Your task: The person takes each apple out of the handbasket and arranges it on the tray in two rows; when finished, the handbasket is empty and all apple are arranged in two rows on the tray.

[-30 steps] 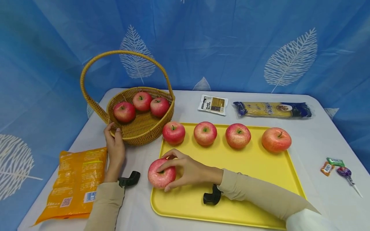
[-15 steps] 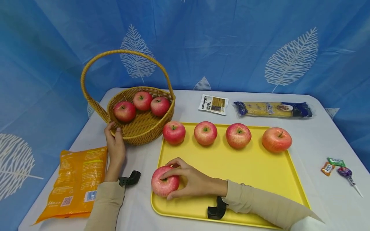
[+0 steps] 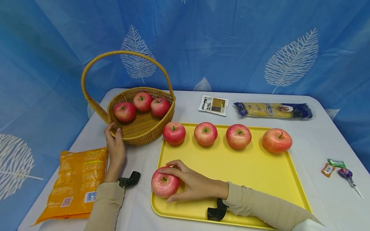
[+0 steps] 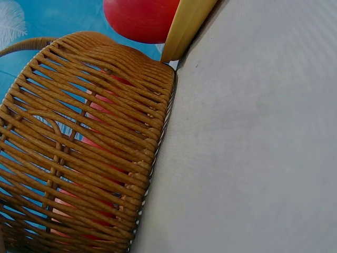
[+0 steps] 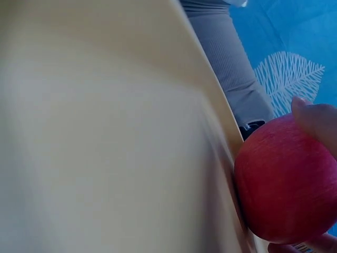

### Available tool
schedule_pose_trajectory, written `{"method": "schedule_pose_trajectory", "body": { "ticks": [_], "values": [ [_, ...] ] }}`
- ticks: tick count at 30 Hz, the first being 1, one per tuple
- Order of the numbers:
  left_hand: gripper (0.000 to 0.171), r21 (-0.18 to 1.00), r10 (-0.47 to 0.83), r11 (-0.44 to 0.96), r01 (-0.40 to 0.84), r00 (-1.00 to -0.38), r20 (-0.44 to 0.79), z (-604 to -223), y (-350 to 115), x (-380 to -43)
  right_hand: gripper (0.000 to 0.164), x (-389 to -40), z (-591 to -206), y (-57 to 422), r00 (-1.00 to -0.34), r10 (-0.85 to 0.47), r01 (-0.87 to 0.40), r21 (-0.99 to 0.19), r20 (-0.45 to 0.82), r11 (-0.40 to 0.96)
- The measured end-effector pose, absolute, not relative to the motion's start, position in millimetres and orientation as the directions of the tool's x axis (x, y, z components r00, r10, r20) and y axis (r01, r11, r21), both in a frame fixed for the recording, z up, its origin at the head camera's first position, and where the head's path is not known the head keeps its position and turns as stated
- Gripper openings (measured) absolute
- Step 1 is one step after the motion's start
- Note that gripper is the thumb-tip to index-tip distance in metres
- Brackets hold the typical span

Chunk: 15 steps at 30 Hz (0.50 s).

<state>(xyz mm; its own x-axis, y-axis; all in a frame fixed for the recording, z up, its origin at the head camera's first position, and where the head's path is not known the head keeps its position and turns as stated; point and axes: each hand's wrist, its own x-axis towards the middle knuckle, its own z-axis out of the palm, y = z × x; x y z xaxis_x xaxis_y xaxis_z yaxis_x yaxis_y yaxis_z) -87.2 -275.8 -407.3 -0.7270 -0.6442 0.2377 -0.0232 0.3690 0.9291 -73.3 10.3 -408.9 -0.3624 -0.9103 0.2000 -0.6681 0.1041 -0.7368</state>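
My left hand (image 3: 115,149) grips the near left rim of a wicker basket (image 3: 144,138) with a tall arched handle. Inside lie three red apples, one of them the left apple (image 3: 124,112). In the left wrist view the basket's woven side (image 4: 79,142) fills the left part. My right hand (image 3: 193,183) curls its fingers and thumb round a pink-red apple (image 3: 164,182) at the near left corner of a yellow tray (image 3: 231,166). The right wrist view shows this apple (image 5: 287,182) against the tray's rim, with a thumb on one side and fingertips on the other.
Several apples line the tray's far edge, from a small red apple (image 3: 174,133) to a paler apple (image 3: 277,140). An orange bag (image 3: 76,183) lies left. Behind the tray are a white packet (image 3: 214,105) and a long noodle pack (image 3: 273,110). Candies and a lollipop (image 3: 345,173) lie right.
My right hand has brought the apple slightly right and nearer, over the tray's corner; in the last half second its thumb has shifted a little. My left hand stays on the basket.
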Motion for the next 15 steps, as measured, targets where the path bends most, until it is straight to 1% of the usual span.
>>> {"method": "schedule_pose_trajectory", "body": {
  "ticks": [5, 12, 15],
  "values": [
    [0.041, 0.929, -0.648, 0.368, -0.030, -0.725, 0.234, -407.8, -275.5, -87.9, 0.076, -73.1, -408.3, 12.1, -0.359, -0.920, -0.654, -0.746, 0.159, 0.126],
    [0.041, 0.927, -0.645, 0.373, -0.042, -0.730, 0.226, -407.8, -275.5, -87.6, 0.080, -73.5, -408.5, 11.9, -0.329, -0.929, -0.694, -0.710, 0.168, 0.117],
    [0.041, 0.928, -0.649, 0.371, -0.044, -0.727, 0.225, -407.0, -275.2, -87.2, 0.082, -73.6, -408.0, 12.2, -0.327, -0.931, -0.694, -0.709, 0.160, 0.122]
  ]
}}
